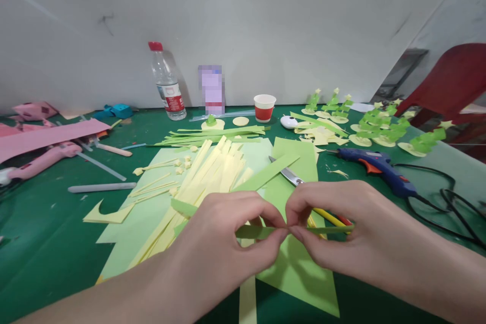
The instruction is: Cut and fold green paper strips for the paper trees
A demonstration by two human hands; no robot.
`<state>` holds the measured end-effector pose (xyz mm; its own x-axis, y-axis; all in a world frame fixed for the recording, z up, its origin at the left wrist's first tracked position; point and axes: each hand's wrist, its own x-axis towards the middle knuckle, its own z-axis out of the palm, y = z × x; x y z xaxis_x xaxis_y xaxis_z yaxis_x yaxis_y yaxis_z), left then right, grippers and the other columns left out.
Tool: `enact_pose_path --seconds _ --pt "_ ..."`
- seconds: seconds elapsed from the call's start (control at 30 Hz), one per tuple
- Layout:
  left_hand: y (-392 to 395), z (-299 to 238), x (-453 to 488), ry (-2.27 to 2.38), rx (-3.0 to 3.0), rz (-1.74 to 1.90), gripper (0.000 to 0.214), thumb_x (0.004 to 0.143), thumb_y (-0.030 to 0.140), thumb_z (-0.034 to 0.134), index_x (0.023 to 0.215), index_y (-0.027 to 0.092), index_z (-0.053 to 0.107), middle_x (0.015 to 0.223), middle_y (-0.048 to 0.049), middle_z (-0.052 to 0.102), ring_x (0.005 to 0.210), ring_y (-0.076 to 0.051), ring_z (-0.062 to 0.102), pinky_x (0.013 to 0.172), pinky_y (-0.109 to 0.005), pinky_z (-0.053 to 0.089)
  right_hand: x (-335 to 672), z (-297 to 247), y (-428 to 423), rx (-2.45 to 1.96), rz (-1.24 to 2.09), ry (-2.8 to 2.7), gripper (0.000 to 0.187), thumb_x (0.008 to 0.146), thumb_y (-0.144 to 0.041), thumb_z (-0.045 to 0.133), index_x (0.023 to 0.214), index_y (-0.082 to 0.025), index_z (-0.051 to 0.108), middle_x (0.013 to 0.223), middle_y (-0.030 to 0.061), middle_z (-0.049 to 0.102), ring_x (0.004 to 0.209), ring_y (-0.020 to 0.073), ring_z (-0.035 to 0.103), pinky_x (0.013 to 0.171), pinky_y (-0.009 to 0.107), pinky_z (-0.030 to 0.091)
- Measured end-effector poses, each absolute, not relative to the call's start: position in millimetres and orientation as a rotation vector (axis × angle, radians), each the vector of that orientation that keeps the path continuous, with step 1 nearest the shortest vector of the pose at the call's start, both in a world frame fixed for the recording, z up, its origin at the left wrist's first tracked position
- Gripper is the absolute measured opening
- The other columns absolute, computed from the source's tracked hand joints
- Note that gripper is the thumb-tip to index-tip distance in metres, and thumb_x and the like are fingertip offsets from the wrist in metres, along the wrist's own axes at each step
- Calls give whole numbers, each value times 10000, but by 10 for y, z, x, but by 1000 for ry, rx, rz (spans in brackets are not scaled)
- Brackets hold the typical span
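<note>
Between thumb and fingertips, my left hand [243, 233] and my right hand [330, 228] pinch one green paper strip [252, 232], their fingertips meeting near its middle. The strip runs sideways; one end reaches into my right palm. Beneath lies a green paper sheet [294, 288]. Scissors [290, 176] with open-looking silver blades rest on it, their handles mostly behind my right hand. Another wide green strip [268, 172] crosses the sheet. Many pale yellow paper strips [212, 162] lie in a pile behind my left hand, over a light green sheet [121, 230].
A blue glue gun [375, 164] with a black cord lies right. Finished-looking green paper plants [385, 124] stand behind it. A paper cup [264, 109] and a plastic bottle [169, 88] stand along the wall. A pink glue gun [49, 159] and pink paper [53, 135] lie left.
</note>
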<state>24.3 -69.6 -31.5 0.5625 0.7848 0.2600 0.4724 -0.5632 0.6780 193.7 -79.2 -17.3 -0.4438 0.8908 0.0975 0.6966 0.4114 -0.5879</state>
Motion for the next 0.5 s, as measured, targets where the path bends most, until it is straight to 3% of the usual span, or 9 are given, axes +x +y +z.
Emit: enact_pose_path --seconds 0.2,0.33,0.5 --pt "-655 -293 244 1040 2165 660 105 731 161 556 654 194 619 608 66 648 538 -73 570 507 -144 422 1951 -195 -773 -1381 878 -2257 86 637 -124 459 624 -179 524 601 -21 561 552 87 496 510 179 401" --pt "-562 -141 148 1170 2073 617 107 722 214 571 630 216 624 656 60 657 607 -96 585 508 -141 441 2072 -89 -687 -1465 891 -2236 90 649 -133 462 603 -179 523 563 -23 535 504 82 459 461 181 364" --pt "-371 63 -64 1379 2071 607 143 717 343 592 630 231 614 627 57 670 649 -143 625 565 -196 467 2364 54 -512 -1581 903 -2102 157 714 -290 513 597 -185 513 567 1 581 544 125 543 520 228 418"
